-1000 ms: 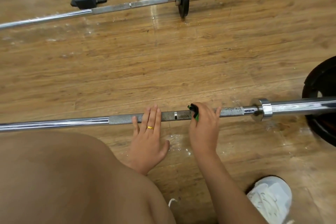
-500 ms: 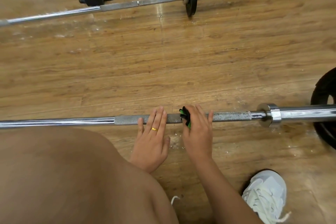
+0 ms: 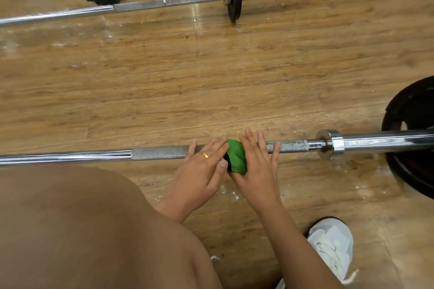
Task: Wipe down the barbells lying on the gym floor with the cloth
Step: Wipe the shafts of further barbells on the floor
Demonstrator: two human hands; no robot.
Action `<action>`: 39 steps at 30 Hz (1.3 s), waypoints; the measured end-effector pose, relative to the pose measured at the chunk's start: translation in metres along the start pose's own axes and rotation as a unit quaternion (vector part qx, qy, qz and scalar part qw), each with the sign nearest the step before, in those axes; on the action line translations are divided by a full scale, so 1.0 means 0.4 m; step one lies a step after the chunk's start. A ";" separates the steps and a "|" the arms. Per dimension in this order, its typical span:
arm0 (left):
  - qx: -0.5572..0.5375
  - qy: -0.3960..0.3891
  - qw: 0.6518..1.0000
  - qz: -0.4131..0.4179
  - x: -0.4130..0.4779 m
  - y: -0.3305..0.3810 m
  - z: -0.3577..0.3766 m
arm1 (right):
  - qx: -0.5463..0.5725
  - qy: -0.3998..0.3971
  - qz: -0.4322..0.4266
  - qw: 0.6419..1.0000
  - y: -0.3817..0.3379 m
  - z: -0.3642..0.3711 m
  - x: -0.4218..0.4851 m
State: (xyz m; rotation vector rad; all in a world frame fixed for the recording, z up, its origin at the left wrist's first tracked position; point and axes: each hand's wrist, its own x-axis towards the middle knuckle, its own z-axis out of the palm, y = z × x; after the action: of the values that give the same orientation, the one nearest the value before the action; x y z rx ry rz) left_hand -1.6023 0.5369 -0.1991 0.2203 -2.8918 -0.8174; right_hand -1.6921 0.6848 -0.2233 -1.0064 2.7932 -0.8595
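From the head camera, the near barbell (image 3: 159, 153) lies flat on the wooden floor (image 3: 211, 77), running across in front of your knee. The green cloth (image 3: 236, 156) is draped over its knurled stretch. Your right grip (image 3: 258, 171) lies over the bar with fingers straight and spread, its inner edge pressing the cloth down. That flat press looks meant to drag the cloth along the steel rather than clutch it. Your left grip (image 3: 199, 176) rests flat, fingers straight, just beside the cloth with the thumb touching it, likely to stop the bar rolling. The speckled knurl toward the collar (image 3: 328, 143) looks unwiped. The far barbell (image 3: 141, 4) lies well apart, untouched.
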 end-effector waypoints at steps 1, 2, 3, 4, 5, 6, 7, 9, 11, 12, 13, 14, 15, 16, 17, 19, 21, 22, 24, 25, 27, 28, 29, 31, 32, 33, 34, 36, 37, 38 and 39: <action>0.000 0.005 1.000 -0.003 0.005 0.001 0.001 | 0.014 -0.005 -0.007 1.000 0.006 -0.005 -0.001; 0.000 0.009 1.000 -0.005 0.011 0.003 0.002 | 0.034 -0.014 -0.013 0.999 0.012 -0.014 -0.002; 0.002 0.015 1.000 -0.007 0.017 0.007 0.003 | 0.064 -0.025 -0.015 0.998 0.018 -0.025 -0.002; 0.007 0.020 1.000 -0.009 0.023 0.012 0.005 | 0.103 -0.037 -0.010 0.994 0.022 -0.036 -0.002; 0.020 0.020 1.000 -0.010 0.029 0.016 0.008 | 0.145 -0.046 0.000 0.988 0.025 -0.047 -0.002; 0.041 0.018 0.999 -0.010 0.035 0.020 0.011 | 0.177 -0.049 0.011 0.983 0.028 -0.057 -0.002; 0.065 0.016 0.998 -0.010 0.041 0.024 0.014 | 0.191 -0.044 0.019 0.980 0.032 -0.064 -0.003; 0.114 0.011 0.993 -0.011 0.057 0.032 0.018 | 0.168 -0.013 0.035 0.985 0.045 -0.068 -0.005; 0.163 -0.001 0.987 0.000 0.078 0.038 0.023 | 0.116 0.025 0.056 0.991 0.062 -0.065 -0.001; 0.185 -0.012 0.983 0.012 0.086 0.040 0.027 | 0.091 0.035 0.063 0.993 0.067 -0.059 0.001; 0.201 -0.019 0.979 0.030 0.092 0.040 0.032 | 0.067 0.037 0.065 0.995 0.068 -0.052 0.001; 0.211 -0.020 0.976 0.050 0.096 0.039 0.035 | 0.046 0.037 0.062 0.996 0.065 -0.044 0.000; 0.215 -0.020 0.974 0.066 0.099 0.037 0.036 | 0.032 0.041 0.060 0.997 0.062 -0.037 -0.001; 0.215 -0.019 0.974 0.075 0.100 0.035 0.033 | 0.025 0.047 0.061 0.997 0.061 -0.033 -0.002; 0.215 -0.018 0.973 0.081 0.099 0.032 0.030 | 0.022 0.053 0.062 0.996 0.061 -0.029 -0.002; 0.215 -0.004 0.972 0.092 0.089 0.023 0.022 | 0.016 0.059 0.063 0.996 0.064 -0.023 -0.004; 0.206 0.025 0.975 0.076 0.073 0.008 0.008 | 0.014 0.067 0.065 0.996 0.065 -0.017 -0.002; 0.199 0.033 0.978 0.052 0.063 0.000 0.000 | 0.015 0.072 0.066 0.995 0.063 -0.014 -0.002; 0.201 0.033 0.979 -0.013 0.041 -0.011 -0.013 | 0.020 0.082 0.079 0.993 0.054 -0.010 -0.001; 0.214 0.029 0.975 -0.041 0.033 -0.012 -0.017 | 0.021 0.087 0.088 0.992 0.049 -0.008 0.002; 0.242 0.012 0.968 -0.071 0.022 -0.001 -0.017 | 0.007 0.088 0.101 0.991 0.035 -0.006 0.014; 0.246 0.000 0.966 -0.075 0.020 0.010 -0.014 | -0.005 0.085 0.101 0.991 0.030 -0.005 0.022; 0.245 -0.008 0.966 -0.076 0.020 0.020 -0.008 | -0.014 0.081 0.098 0.992 0.024 -0.003 0.032; 0.234 -0.009 0.970 -0.069 0.020 0.034 0.006 | -0.027 0.075 0.099 0.992 0.016 -0.002 0.047; 0.222 -0.003 0.973 -0.066 0.019 0.036 0.014 | -0.032 0.074 0.103 0.991 0.013 0.000 0.050; 0.202 0.005 0.977 -0.067 0.020 0.036 0.020 | -0.038 0.074 0.104 0.991 0.008 0.002 0.051; 0.183 0.007 0.980 -0.073 0.024 0.036 0.023 | -0.046 0.074 0.104 0.991 0.004 0.004 0.049; 0.180 -0.011 0.981 -0.076 0.040 0.031 0.025 | -0.060 0.069 0.108 0.990 0.000 0.007 0.044; 0.195 -0.017 0.978 -0.068 0.046 0.023 0.026 | -0.063 0.069 0.111 0.989 -0.001 0.009 0.044; 0.209 -0.019 0.976 -0.056 0.054 0.015 0.022 | -0.063 0.071 0.114 0.989 -0.002 0.011 0.045; 0.215 -0.022 0.975 -0.043 0.059 0.008 0.020 | -0.062 0.074 0.118 0.988 -0.002 0.012 0.045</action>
State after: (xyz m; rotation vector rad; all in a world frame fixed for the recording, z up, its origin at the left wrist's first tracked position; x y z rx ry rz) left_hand -1.6271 0.5396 -0.2023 0.3751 -3.0838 -0.1945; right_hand -1.7048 0.6712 -0.2244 -0.6293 3.0420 -0.7681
